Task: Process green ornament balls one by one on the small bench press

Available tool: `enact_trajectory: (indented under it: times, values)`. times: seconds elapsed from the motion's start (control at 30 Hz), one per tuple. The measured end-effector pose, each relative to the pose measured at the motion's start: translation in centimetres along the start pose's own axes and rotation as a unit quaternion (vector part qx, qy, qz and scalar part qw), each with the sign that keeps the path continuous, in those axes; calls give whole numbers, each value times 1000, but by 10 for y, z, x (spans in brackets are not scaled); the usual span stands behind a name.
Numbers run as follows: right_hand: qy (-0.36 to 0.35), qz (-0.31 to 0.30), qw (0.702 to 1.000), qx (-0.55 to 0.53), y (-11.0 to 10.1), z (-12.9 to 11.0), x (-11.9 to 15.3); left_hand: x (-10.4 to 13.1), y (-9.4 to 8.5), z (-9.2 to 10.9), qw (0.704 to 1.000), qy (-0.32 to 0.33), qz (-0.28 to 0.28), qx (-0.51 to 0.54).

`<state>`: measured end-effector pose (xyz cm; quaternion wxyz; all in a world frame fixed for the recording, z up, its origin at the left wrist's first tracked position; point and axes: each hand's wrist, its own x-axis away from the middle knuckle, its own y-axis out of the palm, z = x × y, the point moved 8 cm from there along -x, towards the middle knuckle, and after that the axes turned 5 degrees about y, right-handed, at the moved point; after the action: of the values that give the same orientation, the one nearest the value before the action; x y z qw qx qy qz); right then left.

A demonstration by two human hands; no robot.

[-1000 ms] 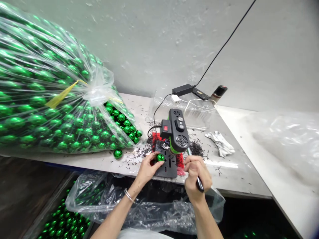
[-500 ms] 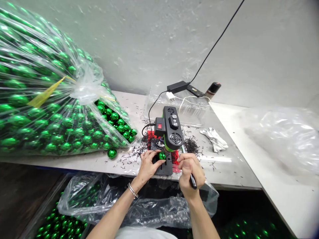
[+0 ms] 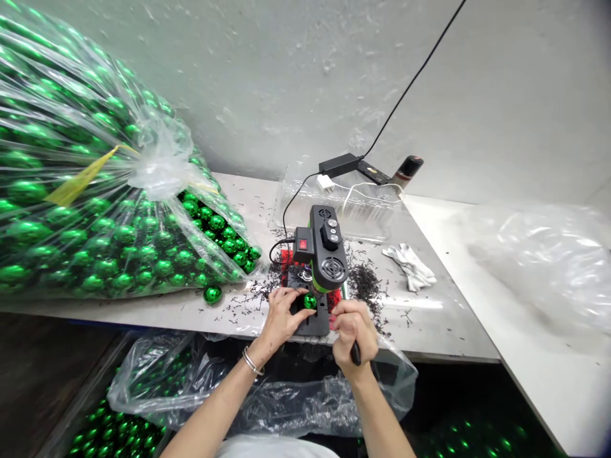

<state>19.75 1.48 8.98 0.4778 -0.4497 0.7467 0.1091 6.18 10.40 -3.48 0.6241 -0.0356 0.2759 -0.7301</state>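
Under the head of a black machine (image 3: 329, 248) sits a shiny green ball (image 3: 310, 301), on a dark base plate (image 3: 312, 326). Thumb and fingers of my left hand (image 3: 282, 316) are closed round the ball from its left side. My right hand (image 3: 354, 334) is wrapped round a lever with a black handle (image 3: 356, 353), at the machine's right. The lever's metal rod runs up toward the machine. Small black bits (image 3: 365, 283) lie around the base, with red material partly showing beneath it.
A big clear bag of green balls (image 3: 95, 210) fills the left. One loose ball (image 3: 212, 294) lies beside it. White gloves (image 3: 410, 266), a clear plastic tray (image 3: 296, 191) and a power adapter (image 3: 340, 165) are behind. An open plastic bag (image 3: 286, 407) hangs below the table edge.
My right hand has moved left with the lever handle, closer to the machine's base. My left hand stays at the ball. The view has shifted slightly.
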Motion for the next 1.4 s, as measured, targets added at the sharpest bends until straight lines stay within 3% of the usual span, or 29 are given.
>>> enact_trajectory:
  times: [0.17, 0.47, 0.67, 0.8, 0.9, 1.03, 1.17, 1.23, 1.3, 1.4]
  values:
    - [-48, 26, 998, 12, 5, 16, 21, 2, 0, -1, 1000, 4, 11, 5]
    - [-44, 51, 998, 9, 7, 21, 29, 3, 1, -1, 1000, 7, 13, -9]
    - [-25, 28, 999, 18, 13, 24, 33, 4, 1, -2, 1000, 13, 13, -6]
    - [-34, 24, 999, 19, 7, 11, 19, 1, 2, -3, 1000, 10, 24, 6]
    - [15, 23, 1000, -1, -3, -1, -8, 0, 1, -3, 999, -1, 36, 13]
    - [90, 7, 995, -31, -11, -12, -40, 25, -12, 6, 998, 6, 63, 6]
    - [80, 19, 996, -37, -12, -16, -44, 68, -19, 23, 996, 81, 20, -12]
    - [62, 24, 997, -36, -11, -16, -39, 77, -27, 27, 993, 113, 15, -24]
    - [43, 24, 998, -33, -9, -15, -34, 67, -46, 27, 990, 124, 47, -38]
    - [27, 24, 999, -36, -7, -16, -31, 22, -85, 19, 984, 98, 124, -81]
